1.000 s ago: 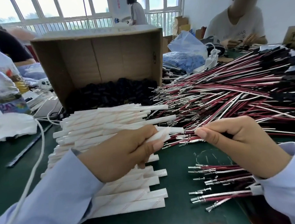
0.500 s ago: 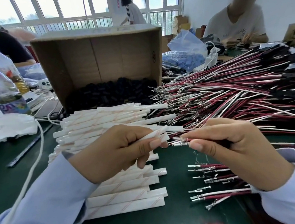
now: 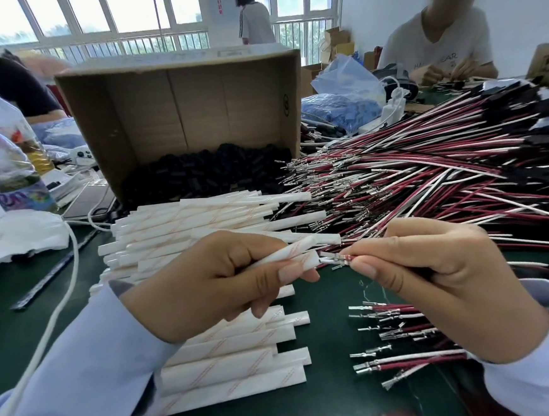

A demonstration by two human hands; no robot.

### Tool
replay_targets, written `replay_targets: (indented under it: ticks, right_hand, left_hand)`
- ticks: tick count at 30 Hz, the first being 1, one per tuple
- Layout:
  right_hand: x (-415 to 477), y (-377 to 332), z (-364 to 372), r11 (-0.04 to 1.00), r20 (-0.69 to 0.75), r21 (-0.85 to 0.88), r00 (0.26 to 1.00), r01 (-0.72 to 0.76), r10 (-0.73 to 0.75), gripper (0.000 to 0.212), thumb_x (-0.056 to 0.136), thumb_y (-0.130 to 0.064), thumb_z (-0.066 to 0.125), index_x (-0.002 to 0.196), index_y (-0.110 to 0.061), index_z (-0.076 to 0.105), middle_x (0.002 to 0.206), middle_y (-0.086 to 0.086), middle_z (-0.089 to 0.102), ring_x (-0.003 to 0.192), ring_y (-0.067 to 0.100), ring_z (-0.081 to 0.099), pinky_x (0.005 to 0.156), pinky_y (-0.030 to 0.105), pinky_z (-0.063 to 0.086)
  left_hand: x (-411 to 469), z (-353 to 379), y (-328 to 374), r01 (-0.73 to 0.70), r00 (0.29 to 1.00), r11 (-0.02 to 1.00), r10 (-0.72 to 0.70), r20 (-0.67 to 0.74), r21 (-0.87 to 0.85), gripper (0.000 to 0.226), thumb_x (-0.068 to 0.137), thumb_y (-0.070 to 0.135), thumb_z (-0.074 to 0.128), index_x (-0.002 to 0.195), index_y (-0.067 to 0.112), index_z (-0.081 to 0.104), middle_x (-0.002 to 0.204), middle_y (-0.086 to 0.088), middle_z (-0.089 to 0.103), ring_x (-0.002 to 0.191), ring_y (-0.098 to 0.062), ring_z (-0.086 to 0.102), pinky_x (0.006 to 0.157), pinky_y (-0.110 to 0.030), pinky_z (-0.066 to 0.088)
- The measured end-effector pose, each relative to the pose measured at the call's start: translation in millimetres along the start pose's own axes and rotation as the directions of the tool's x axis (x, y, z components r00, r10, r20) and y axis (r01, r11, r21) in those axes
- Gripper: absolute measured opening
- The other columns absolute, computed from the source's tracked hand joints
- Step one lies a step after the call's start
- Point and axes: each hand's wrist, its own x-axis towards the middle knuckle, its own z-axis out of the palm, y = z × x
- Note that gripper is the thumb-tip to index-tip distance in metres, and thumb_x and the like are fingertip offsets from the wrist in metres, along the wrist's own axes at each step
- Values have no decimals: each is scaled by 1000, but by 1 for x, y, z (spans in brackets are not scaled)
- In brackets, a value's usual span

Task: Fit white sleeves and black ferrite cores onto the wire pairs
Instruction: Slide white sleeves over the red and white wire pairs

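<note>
Pinching a sleeve (image 3: 307, 261) in the left hand (image 3: 213, 285), a worker grips a wire pair (image 3: 345, 258) in the right hand (image 3: 436, 280), terminals (image 3: 329, 260) at the sleeve's mouth; splayed, they could snag there.

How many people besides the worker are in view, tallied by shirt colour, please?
Dark shirt: 1 (person at far left)
White shirt: 2 (person standing at the window, person seated at far right)
Total: 3
</note>
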Motion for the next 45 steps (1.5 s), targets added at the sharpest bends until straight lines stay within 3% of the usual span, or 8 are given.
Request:
replay_targets:
  ticks: [9, 15, 23, 30, 34, 38, 41, 45]
  right_hand:
    - [0, -3, 0, 998, 77, 59, 997, -25, 20, 19, 86, -32, 65, 90, -19, 78, 56, -13, 48, 50, 9, 46, 50, 17, 35]
    - [5, -6, -2, 945, 268, 291, 961, -148, 67, 17, 86, -22, 58, 85, -16, 74, 59, -21, 58, 54, -2, 53, 57, 5, 38]
    - [7, -1, -3, 869, 423, 356, 889, -342, 177, 26, 82, -38, 58, 80, -20, 77, 58, 12, 54, 54, 26, 38, 53, 22, 36]
    - [13, -1, -3, 755, 548, 456, 817, -471, 179, 31, 84, -33, 57, 74, -10, 75, 46, -10, 37, 43, 1, 30, 48, 8, 29]
    - [9, -2, 2, 855, 441, 370, 879, -363, 182, 24, 84, -34, 60, 79, -17, 77, 54, 6, 55, 49, 15, 41, 54, 18, 36]
    - [4, -5, 9, 998, 114, 35, 992, -55, 51, 20, 87, -34, 63, 87, -19, 77, 70, -22, 65, 64, 0, 61, 60, 14, 47]
    - [1, -10, 16, 966, 51, -248, 997, 68, -57, 25, 92, -38, 55, 87, -23, 74, 71, -23, 60, 63, -5, 56, 58, 15, 45]
    - [-5, -13, 31, 993, 154, -61, 982, -104, 112, 17, 93, -43, 45, 97, -33, 58, 60, -15, 49, 53, 5, 46, 51, 20, 37]
  left_hand:
    - [-2, -3, 3, -66, 997, 997, 64, 44, 26, 19, 88, 45, 54, 89, 38, 72, 53, 5, 52, 45, -5, 41, 45, -14, 35]
    - [-5, -9, 4, -50, 986, 999, 47, 163, 15, 20, 86, 43, 57, 93, 35, 74, 53, 8, 50, 48, -13, 43, 44, -16, 34]
    - [-5, -10, 3, -20, 966, 1000, 17, 259, 10, 23, 88, 42, 57, 101, 30, 73, 53, 10, 49, 49, -7, 44, 45, -13, 36]
    - [-6, -14, 6, 5, 927, 1000, 6, 375, -29, 20, 90, 32, 59, 103, 27, 73, 56, 11, 48, 48, -8, 44, 46, -16, 35]
    - [-7, -16, 6, 8, 927, 1000, 3, 376, -29, 19, 91, 29, 59, 103, 24, 73, 55, 12, 49, 47, -5, 44, 44, -16, 35]
    - [-7, -15, 5, 29, 964, 999, -34, 265, 23, 21, 90, 35, 59, 99, 24, 75, 48, 8, 47, 42, -8, 37, 44, -15, 32]
    - [-3, -9, 6, 26, 981, 988, -55, 186, 154, 37, 84, 47, 58, 91, 15, 75, 47, 8, 49, 41, -3, 38, 45, -12, 32]
    - [1, 11, 5, 10, 992, 948, -49, 116, 319, 42, 84, 50, 53, 84, 12, 70, 47, 13, 52, 43, -2, 44, 46, -9, 31]
